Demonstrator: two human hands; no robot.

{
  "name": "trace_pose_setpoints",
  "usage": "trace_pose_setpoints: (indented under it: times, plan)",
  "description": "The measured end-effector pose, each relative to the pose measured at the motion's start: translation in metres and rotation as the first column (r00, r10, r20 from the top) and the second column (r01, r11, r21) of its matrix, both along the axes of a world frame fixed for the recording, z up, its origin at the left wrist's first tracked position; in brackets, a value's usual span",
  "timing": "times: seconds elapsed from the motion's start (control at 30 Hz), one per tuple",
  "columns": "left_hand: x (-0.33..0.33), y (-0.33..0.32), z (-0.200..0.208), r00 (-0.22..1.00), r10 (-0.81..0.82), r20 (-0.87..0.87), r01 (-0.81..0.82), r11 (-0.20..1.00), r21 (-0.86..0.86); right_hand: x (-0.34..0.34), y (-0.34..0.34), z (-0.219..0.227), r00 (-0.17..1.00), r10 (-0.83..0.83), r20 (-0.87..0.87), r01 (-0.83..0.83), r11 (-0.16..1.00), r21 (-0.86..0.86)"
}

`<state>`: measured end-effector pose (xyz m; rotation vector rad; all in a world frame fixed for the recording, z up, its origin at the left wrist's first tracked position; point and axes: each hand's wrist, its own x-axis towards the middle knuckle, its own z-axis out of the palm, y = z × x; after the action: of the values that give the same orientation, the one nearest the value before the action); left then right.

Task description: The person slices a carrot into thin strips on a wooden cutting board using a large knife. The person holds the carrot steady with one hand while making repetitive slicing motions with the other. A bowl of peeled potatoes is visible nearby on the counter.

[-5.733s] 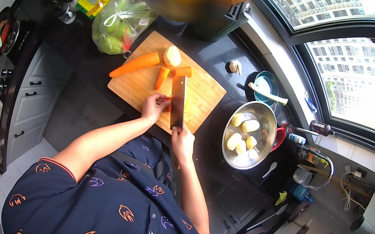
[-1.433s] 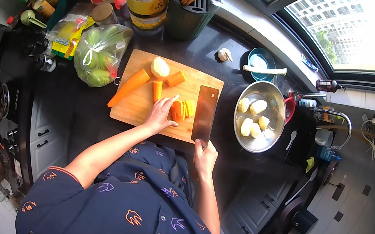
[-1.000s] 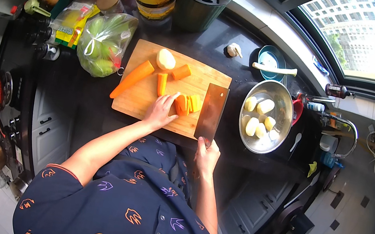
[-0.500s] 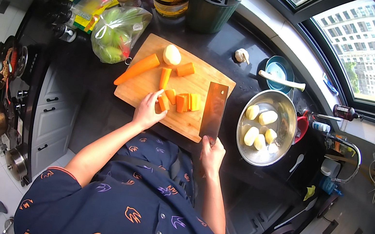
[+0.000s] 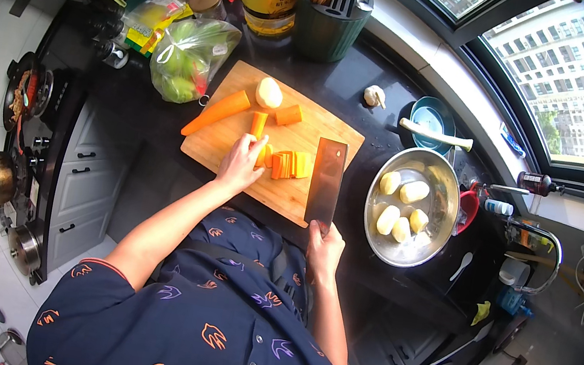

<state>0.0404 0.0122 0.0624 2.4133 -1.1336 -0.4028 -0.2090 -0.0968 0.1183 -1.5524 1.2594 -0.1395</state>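
Note:
A wooden cutting board (image 5: 281,200) lies in front of me with orange carrot on it. My left hand (image 5: 240,163) is over the board's left part, fingers bent around a carrot piece (image 5: 267,154) that they partly hide. Its fingertips reach the lower end of an upright-lying carrot stick (image 5: 258,124). Just right of that hand sits a row of carrot slices (image 5: 290,165). My right hand (image 5: 325,250) grips the handle of a cleaver (image 5: 326,180), whose blade rests flat over the board's right edge. Farther back lie a long carrot (image 5: 217,114), a carrot chunk (image 5: 289,115) and a peeled potato (image 5: 269,93).
Right of the board stands a steel bowl (image 5: 402,257) holding several peeled potatoes. Behind it are a teal bowl (image 5: 436,115) with a peeler-like handle across it and a garlic bulb (image 5: 374,96). A bag of green vegetables (image 5: 188,59) and a knife block (image 5: 331,32) stand at the back.
My left hand has moved up and slightly right, now covering part of the carrot pieces. The cleaver stays in my right hand at the board's right edge. The whole view has shifted slightly.

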Motion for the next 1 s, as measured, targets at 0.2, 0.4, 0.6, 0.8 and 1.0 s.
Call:
trace_pose_setpoints:
  times: [0.2, 0.4, 0.6, 0.8, 1.0]
  plan:
    - [0.005, -0.005, -0.020, 0.998, -0.067, -0.005, 0.067, 0.992, 0.111, -0.007, 0.005, -0.004, 1.000, -0.019, 0.003, 0.019, 0.999, 0.031]
    - [0.012, -0.018, -0.004, 0.996, -0.089, 0.015, 0.085, 0.981, 0.175, -0.004, 0.002, -0.001, 1.000, -0.001, -0.023, 0.002, 1.000, 0.025]
    - [0.013, -0.024, 0.003, 0.990, -0.139, 0.007, 0.135, 0.970, 0.200, 0.005, -0.001, 0.001, 0.999, 0.018, -0.042, -0.017, 1.000, 0.022]
    - [0.021, 0.009, -0.015, 0.957, -0.212, -0.198, 0.229, 0.971, 0.071, 0.026, 0.006, 0.001, 0.999, -0.006, -0.036, 0.007, 0.999, 0.035]
    - [0.024, 0.009, -0.026, 0.846, -0.293, -0.446, 0.193, 0.947, -0.257, 0.043, 0.005, 0.006, 0.996, 0.019, -0.091, -0.014, 0.998, 0.057]
